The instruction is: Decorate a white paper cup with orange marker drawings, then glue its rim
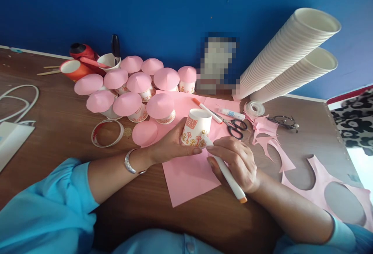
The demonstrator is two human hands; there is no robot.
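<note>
My left hand [171, 145] is wrapped round a white paper cup [196, 127] with orange drawings on its side, holding it upright over a pink paper sheet [189, 176]. My right hand [236, 160] grips a white marker with an orange end [225, 172], its tip touching the cup's lower side. Both hands are closed. A silver bracelet is on my left wrist, and both sleeves are blue.
Several cups topped with pink paper cones [136, 90] stand behind. A loose pink disc [145, 132], a tape ring [107, 133], a second marker [207, 111], scissors [234, 126], a glue tube [231, 114], pink offcuts [320, 184] and two stacks of white cups [288, 55] lie around.
</note>
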